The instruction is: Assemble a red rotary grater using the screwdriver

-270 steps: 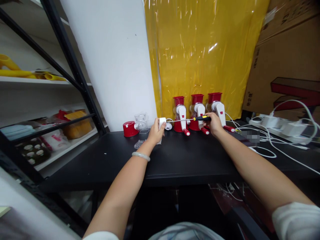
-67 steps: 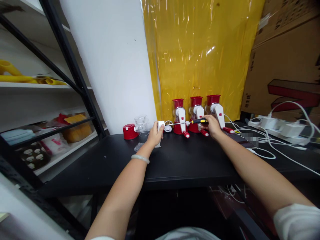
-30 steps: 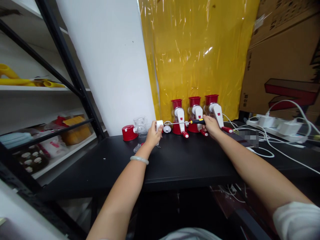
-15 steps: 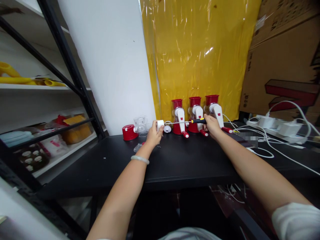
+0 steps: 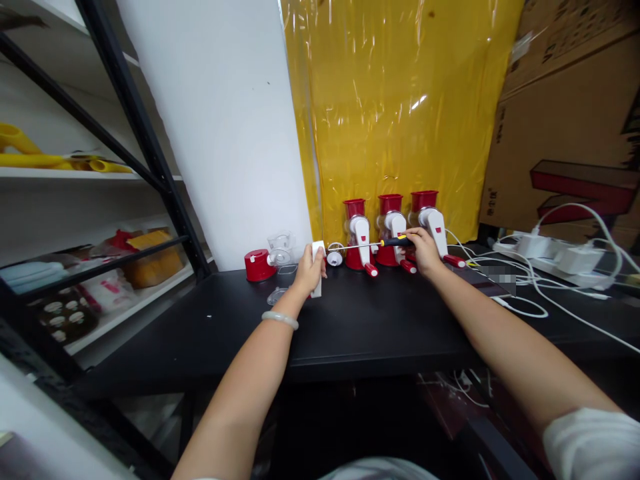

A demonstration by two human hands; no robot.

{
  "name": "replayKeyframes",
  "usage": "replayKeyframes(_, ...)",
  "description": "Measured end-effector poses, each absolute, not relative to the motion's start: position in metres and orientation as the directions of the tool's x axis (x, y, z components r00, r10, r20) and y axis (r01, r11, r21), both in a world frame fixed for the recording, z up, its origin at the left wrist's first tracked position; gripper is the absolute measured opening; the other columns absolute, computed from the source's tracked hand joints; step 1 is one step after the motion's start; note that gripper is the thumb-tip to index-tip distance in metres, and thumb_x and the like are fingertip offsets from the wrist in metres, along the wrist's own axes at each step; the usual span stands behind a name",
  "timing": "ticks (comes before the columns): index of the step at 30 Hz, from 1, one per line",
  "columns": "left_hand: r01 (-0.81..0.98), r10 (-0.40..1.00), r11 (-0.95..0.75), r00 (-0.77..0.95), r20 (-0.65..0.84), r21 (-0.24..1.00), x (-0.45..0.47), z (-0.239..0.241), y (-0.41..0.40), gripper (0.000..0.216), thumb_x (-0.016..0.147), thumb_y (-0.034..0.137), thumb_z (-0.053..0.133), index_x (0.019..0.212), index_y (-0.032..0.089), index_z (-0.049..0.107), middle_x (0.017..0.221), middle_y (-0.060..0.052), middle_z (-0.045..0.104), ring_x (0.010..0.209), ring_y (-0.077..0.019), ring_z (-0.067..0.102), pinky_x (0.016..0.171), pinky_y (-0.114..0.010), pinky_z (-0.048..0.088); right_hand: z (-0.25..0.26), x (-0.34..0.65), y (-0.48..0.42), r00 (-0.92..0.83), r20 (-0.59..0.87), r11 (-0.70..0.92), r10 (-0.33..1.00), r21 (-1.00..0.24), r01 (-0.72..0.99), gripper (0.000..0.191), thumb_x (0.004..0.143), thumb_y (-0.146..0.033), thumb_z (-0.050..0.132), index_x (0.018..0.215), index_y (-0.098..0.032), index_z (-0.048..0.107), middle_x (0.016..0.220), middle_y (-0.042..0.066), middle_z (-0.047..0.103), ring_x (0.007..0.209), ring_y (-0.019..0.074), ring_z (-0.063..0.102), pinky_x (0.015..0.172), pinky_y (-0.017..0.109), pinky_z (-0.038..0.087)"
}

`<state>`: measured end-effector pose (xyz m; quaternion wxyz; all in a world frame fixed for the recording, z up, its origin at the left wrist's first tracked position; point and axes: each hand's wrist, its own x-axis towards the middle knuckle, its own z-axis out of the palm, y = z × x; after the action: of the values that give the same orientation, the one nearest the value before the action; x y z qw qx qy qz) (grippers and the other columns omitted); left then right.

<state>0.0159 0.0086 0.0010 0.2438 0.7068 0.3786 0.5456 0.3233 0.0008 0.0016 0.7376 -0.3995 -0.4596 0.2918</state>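
Observation:
My left hand (image 5: 306,273) is wrapped round a white plastic handle part (image 5: 317,266) that stands upright on the black table (image 5: 350,327). My right hand (image 5: 423,252) grips the black and yellow handle of a screwdriver (image 5: 385,243). Its thin shaft runs level to the left, and its tip meets the top of the white part. Just behind the shaft stand three red and white rotary graters (image 5: 393,228) in a row against the yellow sheet.
A red round base (image 5: 257,265) and clear plastic pieces (image 5: 281,248) lie left of my left hand. A small white wheel (image 5: 335,257) sits by the graters. White power strips and cables (image 5: 555,261) cover the table's right. A black shelf rack (image 5: 125,247) stands left.
The white part has dropped from held up in my left hand to standing on the table. The screwdriver stays level against its top. My right hand has barely shifted.

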Motion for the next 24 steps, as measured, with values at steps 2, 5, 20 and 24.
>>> replayKeyframes(2, 0.286, 0.802, -0.593, 0.131, 0.582, 0.753, 0.016, 0.001, 0.007, 0.045, 0.091, 0.068, 0.043, 0.09, 0.022, 0.042, 0.057, 0.006, 0.054, 0.043, -0.0109, 0.055, 0.046, -0.024, 0.044, 0.0, 0.325, 0.003, 0.395, 0.429, 0.5, 0.812, -0.861, -0.093, 0.03, 0.069, -0.044, 0.067, 0.086, -0.023, 0.053, 0.068, -0.003, 0.06, 0.047, 0.0116, 0.054, 0.044, 0.025, 0.045)
replayKeyframes(5, 0.272, 0.795, -0.605, 0.149, 0.588, 0.748, 0.017, 0.002, 0.006, 0.045, 0.092, 0.067, 0.042, 0.091, 0.022, 0.044, 0.057, 0.007, 0.054, 0.043, -0.0107, 0.055, 0.046, -0.024, 0.044, -0.002, 0.327, 0.007, 0.39, 0.427, 0.507, 0.816, -0.853, -0.126, 0.033, 0.068, -0.046, 0.067, 0.085, -0.024, 0.052, 0.069, -0.003, 0.06, 0.047, 0.0113, 0.053, 0.041, 0.023, 0.039)
replayKeyframes(20, 0.098, 0.819, -0.561, 0.209, 0.534, 0.822, 0.02, 0.0, 0.006, 0.054, 0.088, 0.074, 0.042, 0.099, 0.021, 0.047, 0.057, 0.008, 0.053, 0.04, -0.0096, 0.053, 0.043, -0.023, 0.046, 0.001, 0.33, 0.008, 0.389, 0.424, 0.529, 0.818, -0.82, -0.22, 0.026, 0.067, -0.039, 0.066, 0.081, -0.023, 0.052, 0.07, -0.003, 0.06, 0.045, 0.0096, 0.05, 0.039, 0.023, 0.037)
replayKeyframes(24, 0.228, 0.796, -0.605, 0.209, 0.568, 0.763, 0.018, 0.003, 0.002, 0.044, 0.093, 0.066, 0.04, 0.092, 0.022, 0.044, 0.056, 0.008, 0.054, 0.041, -0.0095, 0.054, 0.045, -0.022, 0.045, -0.003, 0.333, 0.012, 0.414, 0.412, 0.504, 0.812, -0.852, -0.141, 0.028, 0.069, -0.043, 0.067, 0.081, -0.023, 0.051, 0.065, -0.003, 0.058, 0.045, 0.0108, 0.05, 0.038, 0.022, 0.034)
